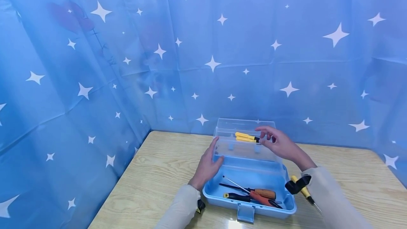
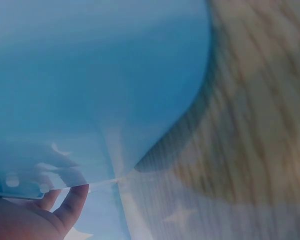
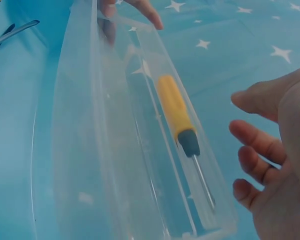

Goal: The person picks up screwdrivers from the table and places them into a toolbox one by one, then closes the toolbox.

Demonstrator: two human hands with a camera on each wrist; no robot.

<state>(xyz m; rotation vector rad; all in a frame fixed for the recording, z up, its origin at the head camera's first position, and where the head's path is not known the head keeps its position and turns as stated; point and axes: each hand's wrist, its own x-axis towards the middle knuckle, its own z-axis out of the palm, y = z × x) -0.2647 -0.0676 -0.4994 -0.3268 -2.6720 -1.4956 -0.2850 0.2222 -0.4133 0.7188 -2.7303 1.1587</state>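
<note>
Left hand (image 1: 206,168): holding lid (image 1: 235,150) by its left edge, apparently steadying it open | right hand (image 1: 281,146): empty, fingers apart | yellow screwdriver (image 3: 174,104): lower right of head-frame centre, cradled in lid

Low centre-right in the head view, the toolbox base (image 1: 222,202) looks like smooth plastic with a soft sheen; the lid (image 1: 229,151) above it is see-through, glossy plastic. Mid-frame in the right wrist view, the screwdriver (image 3: 172,102) pairs a smooth plastic-looking handle with a shiny metal shaft. The head view's tabletop (image 1: 152,172), lower left, shows wood grain; the curtain (image 1: 190,27), across the top, is creased cloth.
</note>
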